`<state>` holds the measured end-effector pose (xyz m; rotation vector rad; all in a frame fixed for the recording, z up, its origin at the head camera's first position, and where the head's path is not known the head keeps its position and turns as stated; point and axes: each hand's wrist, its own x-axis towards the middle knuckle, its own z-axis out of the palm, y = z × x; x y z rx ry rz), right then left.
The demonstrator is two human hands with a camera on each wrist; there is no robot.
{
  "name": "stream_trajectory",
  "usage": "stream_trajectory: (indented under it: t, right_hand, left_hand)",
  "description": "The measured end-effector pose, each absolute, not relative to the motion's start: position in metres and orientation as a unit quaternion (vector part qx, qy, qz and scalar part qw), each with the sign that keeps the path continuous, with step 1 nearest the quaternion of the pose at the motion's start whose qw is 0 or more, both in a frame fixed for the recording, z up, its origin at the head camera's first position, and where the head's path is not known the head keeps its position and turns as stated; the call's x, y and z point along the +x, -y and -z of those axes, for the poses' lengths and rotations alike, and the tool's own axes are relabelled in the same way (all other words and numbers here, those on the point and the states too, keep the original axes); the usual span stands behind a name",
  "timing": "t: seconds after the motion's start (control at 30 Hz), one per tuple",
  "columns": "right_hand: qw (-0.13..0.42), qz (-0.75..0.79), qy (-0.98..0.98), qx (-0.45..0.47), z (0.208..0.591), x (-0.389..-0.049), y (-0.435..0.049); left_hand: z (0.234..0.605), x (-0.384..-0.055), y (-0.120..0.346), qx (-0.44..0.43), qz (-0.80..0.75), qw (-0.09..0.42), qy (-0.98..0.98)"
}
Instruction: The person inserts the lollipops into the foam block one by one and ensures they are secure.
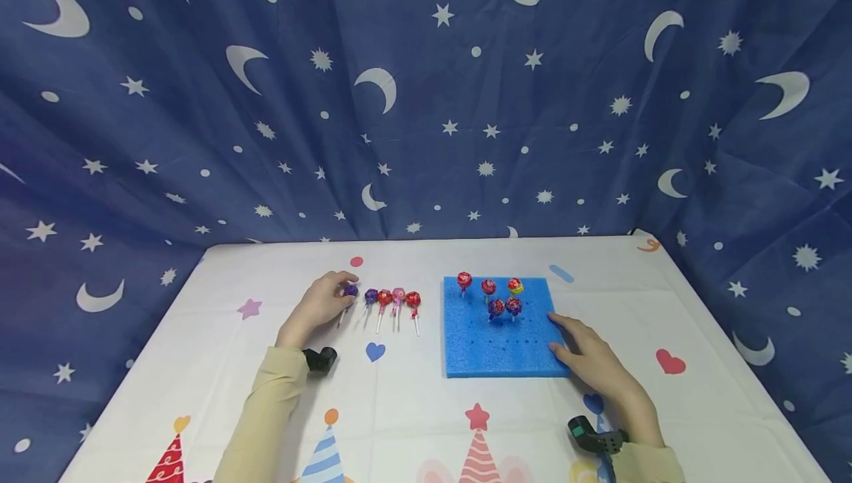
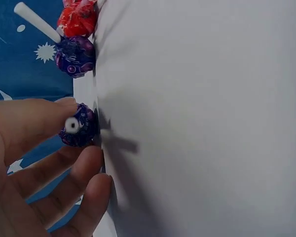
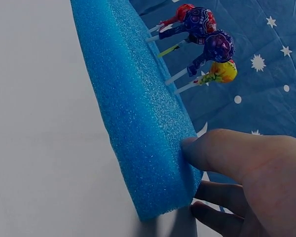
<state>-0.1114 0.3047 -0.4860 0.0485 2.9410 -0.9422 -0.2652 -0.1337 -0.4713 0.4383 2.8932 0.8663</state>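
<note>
My left hand (image 1: 322, 300) is at the left end of a row of lollipops, pinching a purple-wrapped lollipop (image 2: 81, 126) by its head between thumb and fingers. Its stick points toward the camera in the left wrist view. Just right of it lie another purple lollipop (image 1: 370, 296), a red one (image 1: 384, 298), a pink one (image 1: 399, 296) and a second red one (image 1: 413, 299). My right hand (image 1: 592, 356) rests against the right edge of a blue foam block (image 1: 482, 357), its thumb (image 3: 207, 150) on the top edge and fingers fairly straight.
Several lollipops stand upright in the foam, among them a red one (image 1: 464, 280), a yellow one (image 1: 515, 285) and a purple one (image 1: 495, 308). Small holes dot its front half. A white patterned cloth (image 1: 399, 409) covers the table; a blue starry curtain (image 1: 426, 98) hangs behind.
</note>
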Motion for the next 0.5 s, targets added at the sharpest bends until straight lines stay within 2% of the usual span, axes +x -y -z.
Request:
stream_trajectory:
  t: [0.5]
  right_hand:
    - [0.034,0.306,-0.951,0.019,0.4844,-0.1116,-0.3035]
  left_hand:
    - [0.4741,-0.2608,0.1376,0.134,-0.295,-0.001,-0.946]
